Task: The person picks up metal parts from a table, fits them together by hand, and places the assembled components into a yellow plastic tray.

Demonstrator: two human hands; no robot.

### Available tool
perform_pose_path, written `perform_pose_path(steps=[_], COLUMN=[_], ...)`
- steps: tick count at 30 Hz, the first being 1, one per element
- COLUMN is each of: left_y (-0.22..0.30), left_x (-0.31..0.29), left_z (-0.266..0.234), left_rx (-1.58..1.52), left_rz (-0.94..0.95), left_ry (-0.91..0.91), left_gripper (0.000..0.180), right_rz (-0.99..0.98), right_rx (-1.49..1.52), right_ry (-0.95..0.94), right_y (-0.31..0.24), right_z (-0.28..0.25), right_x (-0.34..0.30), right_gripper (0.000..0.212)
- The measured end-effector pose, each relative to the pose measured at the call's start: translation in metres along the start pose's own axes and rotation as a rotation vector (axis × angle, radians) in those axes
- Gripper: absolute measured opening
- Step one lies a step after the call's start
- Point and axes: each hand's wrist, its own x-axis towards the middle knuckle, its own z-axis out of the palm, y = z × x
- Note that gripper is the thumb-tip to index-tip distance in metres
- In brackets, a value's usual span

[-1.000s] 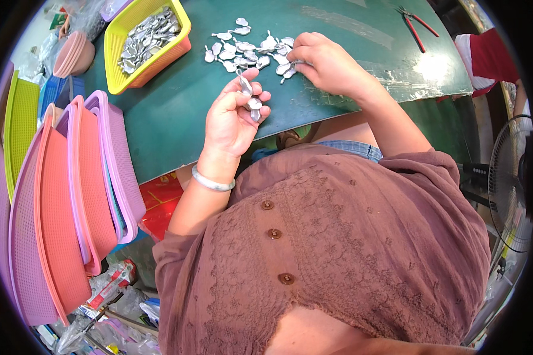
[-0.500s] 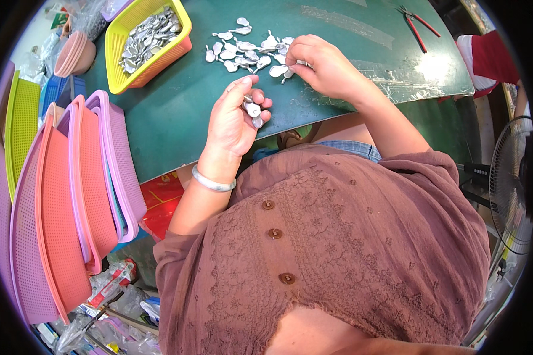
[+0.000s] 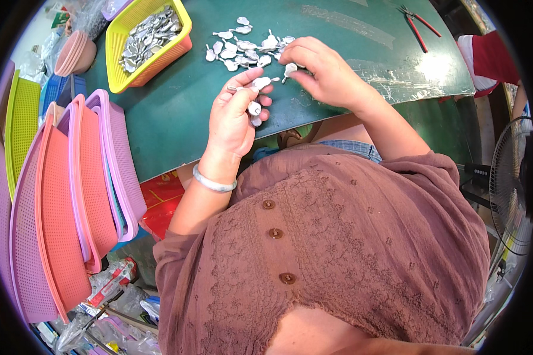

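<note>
2 bare hands over 1 green tabletop (image 3: 172, 127), smooth w/ a glossy sheen, clear film-like strips on it at the far & right side; L hand (image 3: 231, 124) palm up, fingers curled round at least 3 silvery gourd-shaped pcs (image 3: 254, 109), metal-looking, 2 rounded lobes each, thin stems on some; R hand (image 3: 326, 74) palm down, thumb & fingertips bent at 1 single pc (image 3: 289, 70), can't tell if pinched or just touched; beyond the hands, 1 loose pile (image 3: 246, 45) of same pcs, overlapping, too jumbled for an exact count; L of pile, 1 yellow basket (image 3: 186, 26), rectangular plastic, woven-look mesh walls, set in 1 orange basket (image 3: 160, 65), holding a heap of similar grey pcs (image 3: 151, 38), uncountable; 1 pr pliers (image 3: 418, 38), 2 slim red handles spread apart, far R; 1 pale, smooth, round bangle (image 3: 213, 181) on L wrist; 3 round brown buttons (image 3: 275, 234) down a crinkly, embroidered brown top (image 3: 349, 236); far L, several nested mesh baskets (image 3: 65, 236), purple, orange & green plastic, exact no. unclear; 1 round wire-caged fan (image 3: 506, 183), R edge.
</note>
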Motion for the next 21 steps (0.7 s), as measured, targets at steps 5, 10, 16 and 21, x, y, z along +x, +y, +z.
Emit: perform_pose_path(steps=[5,10,16,21], left_y=[0.001,-0.001,0.000,-0.004], left_x=[0.000,0.004,0.004,0.007], left_z=[-0.003,-0.013,-0.013,-0.019], left_rx=[-0.064,-0.442,-0.428,-0.412], left_rz=[-0.046,-0.181,-0.192,-0.178], left_ry=[-0.020,-0.060,-0.028,-0.077], left_gripper=[0.021,0.013,0.010,0.013], right_rz=[0.111,0.114,0.048,0.040], right_rx=[-0.188,-0.193,-0.182,-0.191], right_ry=[-0.148,-0.194,-0.153,-0.176], right_y=[0.011,0.015,0.016,0.018], right_z=[-0.007,-0.004,-0.003,0.001], right_x=[-0.006,-0.006,-0.003,-0.002], right_gripper=[0.018,0.016,0.010,0.011])
